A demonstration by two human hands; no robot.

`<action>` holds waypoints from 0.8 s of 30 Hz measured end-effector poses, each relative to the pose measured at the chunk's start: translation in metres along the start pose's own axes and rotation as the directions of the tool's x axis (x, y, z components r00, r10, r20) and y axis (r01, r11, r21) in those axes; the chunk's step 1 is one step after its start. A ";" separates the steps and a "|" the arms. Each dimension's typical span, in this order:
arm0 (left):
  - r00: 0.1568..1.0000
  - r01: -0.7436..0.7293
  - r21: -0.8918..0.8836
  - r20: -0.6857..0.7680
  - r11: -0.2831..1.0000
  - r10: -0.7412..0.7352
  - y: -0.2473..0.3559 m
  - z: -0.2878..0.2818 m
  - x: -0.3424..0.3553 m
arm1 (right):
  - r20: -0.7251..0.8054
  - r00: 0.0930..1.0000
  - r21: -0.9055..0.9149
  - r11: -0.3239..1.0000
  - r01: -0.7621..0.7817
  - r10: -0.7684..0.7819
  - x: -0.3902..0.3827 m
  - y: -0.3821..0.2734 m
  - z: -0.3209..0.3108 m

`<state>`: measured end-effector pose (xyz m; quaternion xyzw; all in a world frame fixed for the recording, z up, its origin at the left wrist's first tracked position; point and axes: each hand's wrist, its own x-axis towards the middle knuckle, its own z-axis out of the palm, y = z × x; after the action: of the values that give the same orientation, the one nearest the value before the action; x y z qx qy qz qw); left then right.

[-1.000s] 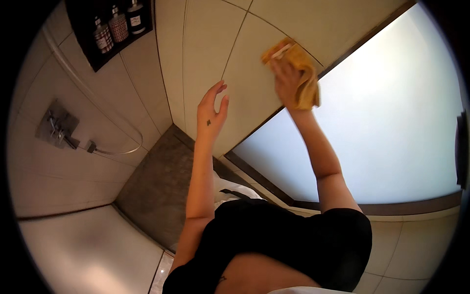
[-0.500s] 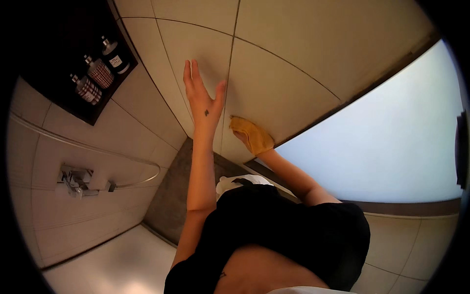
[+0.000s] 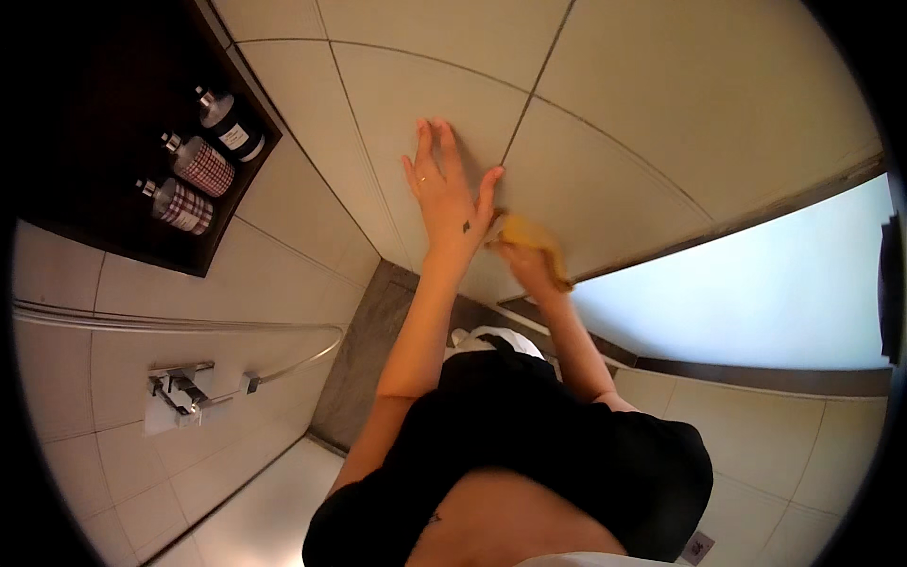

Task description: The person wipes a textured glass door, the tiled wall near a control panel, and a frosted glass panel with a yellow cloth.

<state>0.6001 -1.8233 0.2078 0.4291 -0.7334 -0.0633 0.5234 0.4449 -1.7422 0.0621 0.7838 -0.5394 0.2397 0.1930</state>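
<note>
My left hand [image 3: 449, 194] rests against the beige tiled wall [image 3: 605, 90] with its fingers spread and nothing in it. A ring shows on one finger. Just to its right and a little nearer, my right hand [image 3: 532, 270] is closed on a yellow cloth [image 3: 531, 235] at the wall. The cloth is slightly blurred, and part of it hangs along the right side of that hand. Its left end lies close to my left thumb and wrist.
At left, a dark wall niche [image 3: 203, 248] holds several pump bottles, one a checked bottle [image 3: 201, 166]. Below are a chrome shower mixer [image 3: 182, 389] and a hose [image 3: 189, 326]. A bright frosted pane [image 3: 756, 283] is at right. Grey floor [image 3: 351, 364] shows beneath.
The view has shifted, so the wall and niche sit differently. My right hand with the cloth has moved up and closer to my left hand. My left hand stays spread at the wall.
</note>
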 end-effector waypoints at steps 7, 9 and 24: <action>0.999 -0.030 -0.089 0.025 0.996 0.033 -0.018 -0.023 0.001 | -0.653 0.753 -0.226 0.927 -0.298 0.083 0.143 0.006 -0.181; 0.997 -0.042 -0.200 0.050 0.979 0.053 -0.016 -0.020 0.004 | -0.795 0.603 -0.186 0.917 -0.353 0.071 0.179 0.006 -0.226; 0.994 0.104 -0.023 0.036 0.994 -0.104 -0.086 -0.043 0.019 | -0.344 0.930 -0.573 0.813 -0.097 -0.131 0.162 -0.034 -0.067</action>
<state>0.6823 -1.8744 0.1942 0.4591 -0.7182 -0.1069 0.5118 0.5144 -1.8148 0.2091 0.6329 -0.5335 0.2041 0.5227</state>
